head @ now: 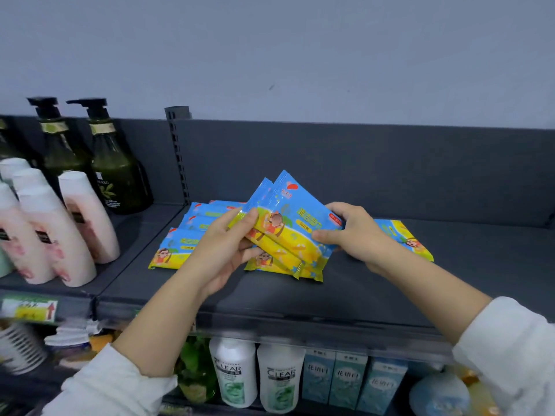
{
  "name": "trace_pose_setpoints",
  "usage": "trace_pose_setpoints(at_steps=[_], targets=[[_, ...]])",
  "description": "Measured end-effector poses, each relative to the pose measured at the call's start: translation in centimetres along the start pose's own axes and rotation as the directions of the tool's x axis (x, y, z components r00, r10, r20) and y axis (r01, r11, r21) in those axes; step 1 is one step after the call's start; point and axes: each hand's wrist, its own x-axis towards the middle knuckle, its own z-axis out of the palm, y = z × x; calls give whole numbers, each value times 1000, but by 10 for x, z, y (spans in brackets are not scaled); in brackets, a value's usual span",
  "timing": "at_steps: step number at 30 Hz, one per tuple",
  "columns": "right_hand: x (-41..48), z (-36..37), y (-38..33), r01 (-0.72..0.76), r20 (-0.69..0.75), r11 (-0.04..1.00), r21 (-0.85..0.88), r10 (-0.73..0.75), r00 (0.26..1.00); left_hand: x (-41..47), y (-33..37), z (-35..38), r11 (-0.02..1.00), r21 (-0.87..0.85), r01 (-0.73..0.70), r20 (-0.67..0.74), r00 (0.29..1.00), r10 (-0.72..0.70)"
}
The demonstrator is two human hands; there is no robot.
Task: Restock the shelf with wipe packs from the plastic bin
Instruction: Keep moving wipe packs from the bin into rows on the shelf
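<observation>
Together, both hands' curled fingers clamp glossy, flat rectangular wipe packs (288, 232) above the matte shelf (375, 289).

At least three packs (300, 226) fan above the shelf (390, 295), at least three more overlap at its left edge, and one lies toward the right. Two dark pump bottles (117, 163) and at least four pink bottles (87, 217) stand left; below, two white bottles (234, 373), three cartons (318, 376).
</observation>
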Motion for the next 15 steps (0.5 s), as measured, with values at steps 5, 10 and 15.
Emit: trace_pose_setpoints(at_steps=[5, 10, 15], targets=[[2, 0, -1, 11, -30, 1000, -20, -12, 999, 2, -3, -1, 1000, -2, -13, -22, 1000, 13], [3, -12, -3, 31, -135, 999, 45, -25, 991, 3, -4, -4, 1000, 8, 17, -114, 993, -16], [1, -27, -4, 24, -235, 975, 223, 29, 972, 2, -13, -6, 995, 31, 95, -187, 978, -88]])
